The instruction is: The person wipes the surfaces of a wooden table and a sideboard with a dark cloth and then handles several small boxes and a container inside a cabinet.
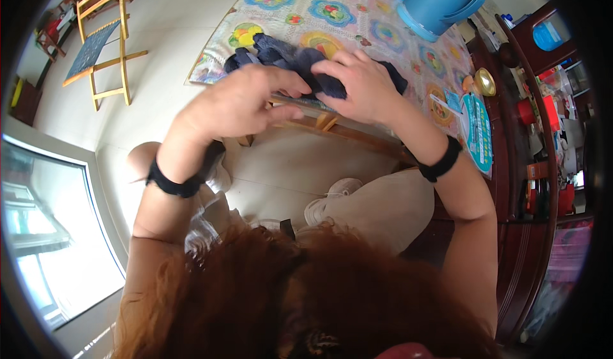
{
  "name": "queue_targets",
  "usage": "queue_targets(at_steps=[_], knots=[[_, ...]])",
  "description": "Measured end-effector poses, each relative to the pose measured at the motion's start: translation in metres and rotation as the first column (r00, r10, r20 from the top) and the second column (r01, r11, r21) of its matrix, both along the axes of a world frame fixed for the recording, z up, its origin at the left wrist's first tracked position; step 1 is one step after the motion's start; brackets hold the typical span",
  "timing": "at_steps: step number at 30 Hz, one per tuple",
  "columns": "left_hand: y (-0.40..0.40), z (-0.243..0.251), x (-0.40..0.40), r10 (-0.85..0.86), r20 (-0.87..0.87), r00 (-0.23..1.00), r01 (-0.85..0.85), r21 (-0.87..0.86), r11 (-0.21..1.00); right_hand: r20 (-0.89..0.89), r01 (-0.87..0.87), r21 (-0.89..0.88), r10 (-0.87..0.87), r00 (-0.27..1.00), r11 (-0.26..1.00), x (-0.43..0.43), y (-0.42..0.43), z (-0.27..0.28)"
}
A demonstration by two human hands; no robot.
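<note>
Several dark navy and grey cloth pieces, bunched like socks (pixel 282 55), lie along the near edge of a table with a flowered plastic tablecloth (pixel 294 19). My right hand (pixel 354 83) rests on a dark rolled piece of cloth (pixel 330 85), its fingers curled over it. Just left of it is my left hand (pixel 254 100), slightly blurred, its thumb and fingers apart beside the cloth; nothing shows between them. More dark cloth (pixel 395 76) lies beyond my right hand. Both forearms wear black bands.
A blue plastic jug (pixel 440 4) stands at the table's far right. On the right edge lie a teal printed hand fan (pixel 476 129), a white-handled item (pixel 445 104) and a gold-coloured bowl (pixel 484 82). A folding wooden chair (pixel 107 47) stands on the floor at left; a dark wooden cabinet (pixel 507 167) is at right.
</note>
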State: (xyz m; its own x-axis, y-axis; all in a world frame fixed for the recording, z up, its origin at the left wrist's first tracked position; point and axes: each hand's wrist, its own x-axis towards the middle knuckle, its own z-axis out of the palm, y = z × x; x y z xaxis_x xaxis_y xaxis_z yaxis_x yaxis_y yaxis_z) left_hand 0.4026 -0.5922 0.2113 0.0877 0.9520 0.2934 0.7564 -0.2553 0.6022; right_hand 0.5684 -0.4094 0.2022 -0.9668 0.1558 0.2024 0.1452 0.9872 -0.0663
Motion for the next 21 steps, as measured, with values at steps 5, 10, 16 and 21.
queue_targets(at_steps=[5,10,16,21], knots=[[-0.025,0.018,-0.037,0.176,0.007,0.984,-0.176,0.002,0.984,0.015,-0.001,-0.019,0.002,1.0,1.0,0.035,-0.018,0.005],[-0.018,-0.006,-0.072,0.451,-0.012,0.892,-0.451,-0.036,0.892,-0.159,-0.05,0.236,0.09,0.983,0.971,0.03,-0.021,0.001],[0.007,-0.061,-0.076,0.468,-0.355,0.809,-0.488,0.037,0.872,0.017,-0.006,0.093,0.005,1.0,0.996,-0.019,0.013,0.0],[0.006,-0.062,-0.072,0.528,-0.305,0.793,-0.547,0.029,0.837,-0.016,-0.03,0.119,0.032,0.999,0.992,-0.072,0.063,-0.011]])
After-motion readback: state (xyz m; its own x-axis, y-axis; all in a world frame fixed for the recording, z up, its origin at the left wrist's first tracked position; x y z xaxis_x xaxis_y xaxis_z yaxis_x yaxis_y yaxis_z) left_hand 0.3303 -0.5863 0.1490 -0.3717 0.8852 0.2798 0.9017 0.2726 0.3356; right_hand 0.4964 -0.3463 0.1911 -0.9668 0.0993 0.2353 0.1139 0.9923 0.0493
